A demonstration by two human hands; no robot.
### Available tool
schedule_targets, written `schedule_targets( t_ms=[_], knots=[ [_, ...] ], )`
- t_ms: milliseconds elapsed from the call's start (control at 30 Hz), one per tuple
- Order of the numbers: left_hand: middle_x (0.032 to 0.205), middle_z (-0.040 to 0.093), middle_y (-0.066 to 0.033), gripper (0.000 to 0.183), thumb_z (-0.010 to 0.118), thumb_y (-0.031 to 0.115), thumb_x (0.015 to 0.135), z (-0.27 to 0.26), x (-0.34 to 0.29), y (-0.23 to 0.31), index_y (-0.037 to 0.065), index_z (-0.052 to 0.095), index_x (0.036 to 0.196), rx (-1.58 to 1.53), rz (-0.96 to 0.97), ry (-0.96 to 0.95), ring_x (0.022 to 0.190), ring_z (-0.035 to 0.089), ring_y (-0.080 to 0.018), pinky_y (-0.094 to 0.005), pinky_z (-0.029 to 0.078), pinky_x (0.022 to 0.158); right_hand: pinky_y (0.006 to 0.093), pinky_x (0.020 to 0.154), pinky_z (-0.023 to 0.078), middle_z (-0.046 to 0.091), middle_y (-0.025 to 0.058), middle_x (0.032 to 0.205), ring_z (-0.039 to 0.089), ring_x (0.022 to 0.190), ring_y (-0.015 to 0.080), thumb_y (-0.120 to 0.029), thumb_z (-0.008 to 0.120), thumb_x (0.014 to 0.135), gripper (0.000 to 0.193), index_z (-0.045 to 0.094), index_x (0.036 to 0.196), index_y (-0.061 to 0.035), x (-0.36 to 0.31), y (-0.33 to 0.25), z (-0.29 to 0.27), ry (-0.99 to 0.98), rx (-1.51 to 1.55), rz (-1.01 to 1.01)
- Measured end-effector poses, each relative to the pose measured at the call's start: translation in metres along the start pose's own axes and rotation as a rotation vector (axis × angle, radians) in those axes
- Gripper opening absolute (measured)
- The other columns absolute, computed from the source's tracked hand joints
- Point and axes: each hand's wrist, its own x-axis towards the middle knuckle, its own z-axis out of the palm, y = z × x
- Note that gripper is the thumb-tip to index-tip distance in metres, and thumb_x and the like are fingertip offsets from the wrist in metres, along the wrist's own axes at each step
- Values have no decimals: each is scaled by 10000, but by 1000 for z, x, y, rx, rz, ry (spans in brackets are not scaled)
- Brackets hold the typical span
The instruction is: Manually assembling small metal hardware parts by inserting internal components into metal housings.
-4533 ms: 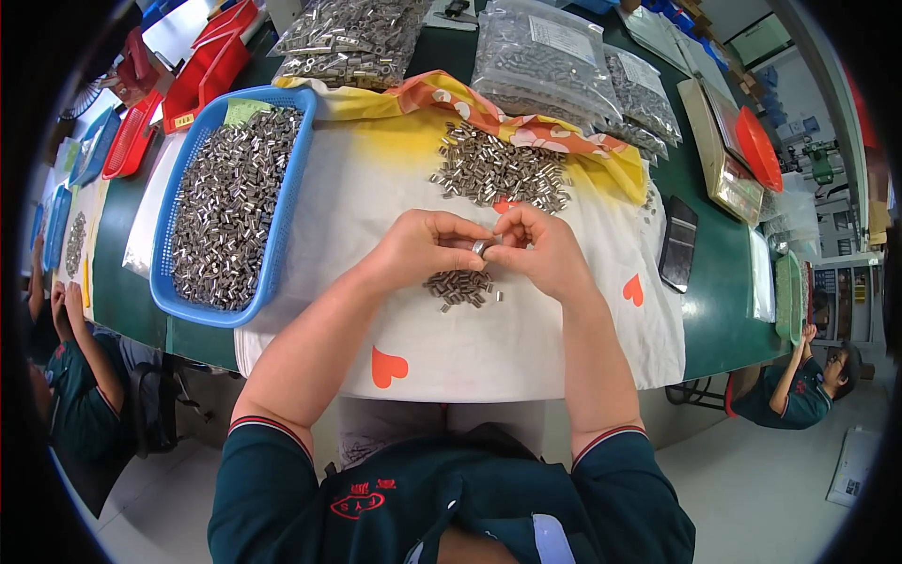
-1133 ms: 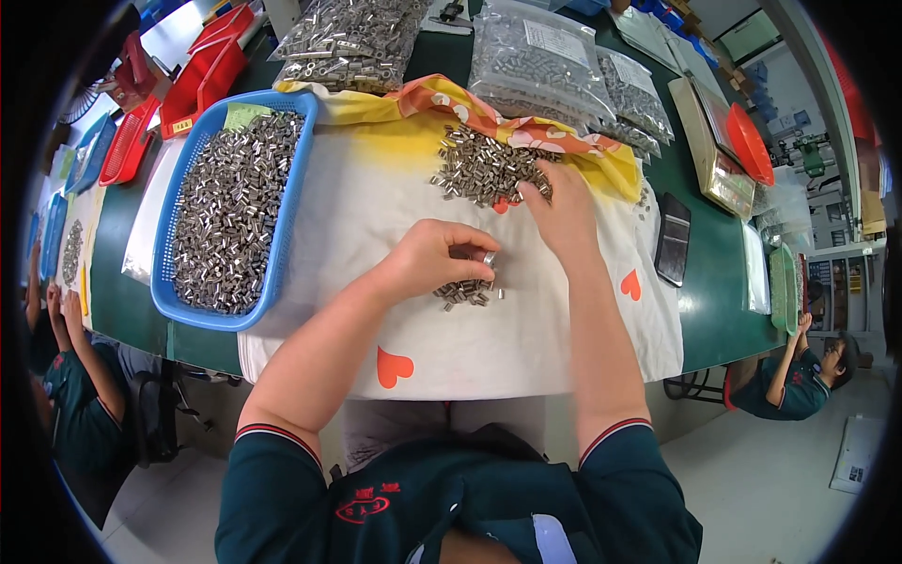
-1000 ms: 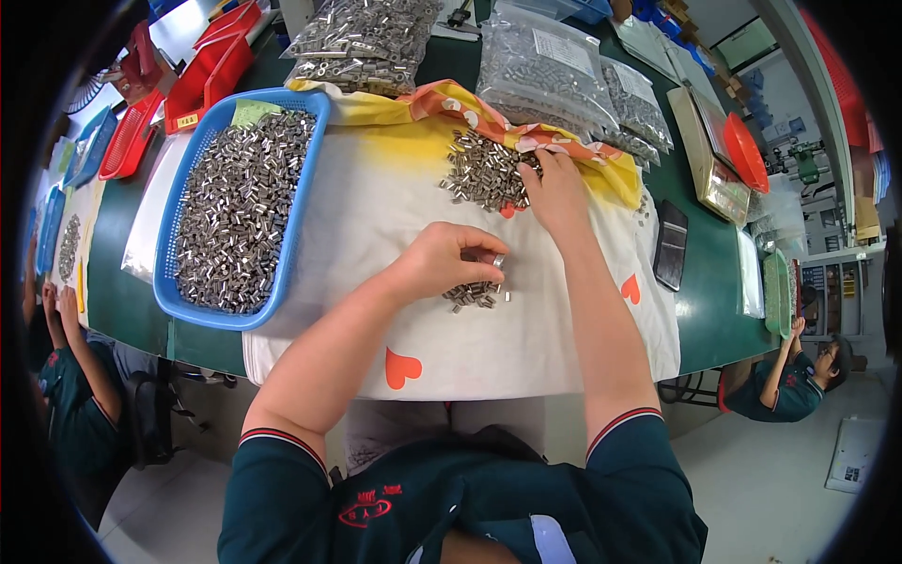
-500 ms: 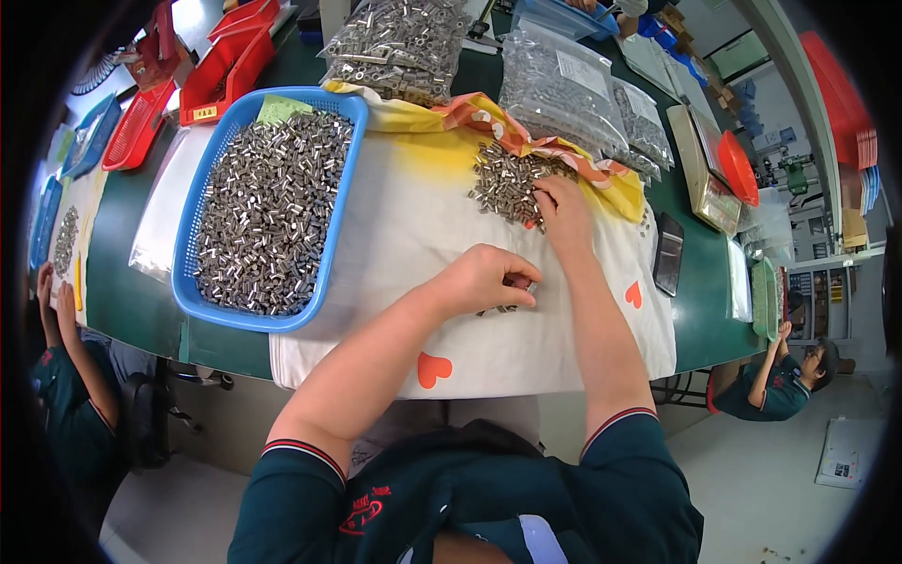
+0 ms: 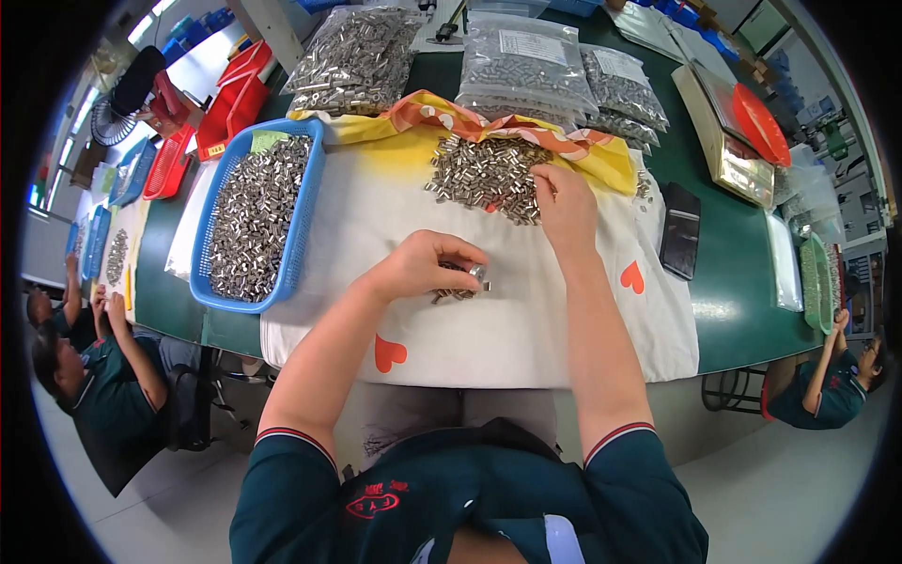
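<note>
On a white cloth (image 5: 507,343) with red hearts lies a pile of small metal sleeves (image 5: 489,174), backed by the cloth's bunched yellow and orange edge. My left hand (image 5: 423,265) is curled closed, with short metal sleeves (image 5: 478,274) showing at its fingertips. A few more sleeves (image 5: 451,295) lie on the cloth beneath it, partly covered by the fingers. At the right edge of the pile, my right hand (image 5: 567,211) has thumb and fingers drawn together; whatever they pinch is hidden. To the left stands a blue basket (image 5: 300,226) filled with the same sleeves.
Bags of metal parts (image 5: 352,61) and more clear bags (image 5: 526,66) line the back. A black phone (image 5: 680,231) lies right of the cloth, before a scale (image 5: 719,141) with a red tray (image 5: 761,124). Red bins (image 5: 171,162) stand far left. Other people sit at both sides.
The view has shifted, so the table sits differently in the picture. Metal sleeves now show at my left fingertips. My right hand stays at the pile's right edge.
</note>
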Motion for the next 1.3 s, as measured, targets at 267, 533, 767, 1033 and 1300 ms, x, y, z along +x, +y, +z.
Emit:
schedule_targets(
  t_ms=[267,533,767,1033,1300],
  knots=[
    [835,602,-13,270,640,-19,737,0,-1,1,-10,593,1004,-178,-90,114,748,564,-59,-202,475,680,355,733,430,585,81,736,545,776,250,-87,571,719,64,628,749,-80,-25,-11,-11,-403,-64,-89],
    [874,612,-24,267,644,12,749,6,1,-7,-11,585,1009,-173,-26,151,777,568,-67,-204,469,694,349,735,426,586,73,783,537,790,241,-97,587,717,61,597,773,-75,-44,-10,-6,-347,-201,-60],
    [856,622,-24,269,663,76,752,6,6,-18,-1,598,1001,-104,120,286,720,559,-57,-183,448,622,354,658,442,584,75,734,542,731,253,-92,601,718,56,575,760,-67,-79,-19,-29,-45,-11,-53],
    [899,624,-61,303,623,74,790,9,-7,-25,-22,553,1069,-143,179,434,779,587,-87,-196,478,680,319,598,460,605,80,708,576,652,220,-85,612,718,68,587,772,-52,-126,-29,-71,67,46,153],
    [854,634,-8,303,673,146,758,10,-13,-33,21,598,1024,-91,249,465,665,553,-30,-158,415,555,253,609,457,626,83,705,598,634,164,-111,585,748,116,599,820,-22,-139,-29,-81,64,240,398]
  ],
)
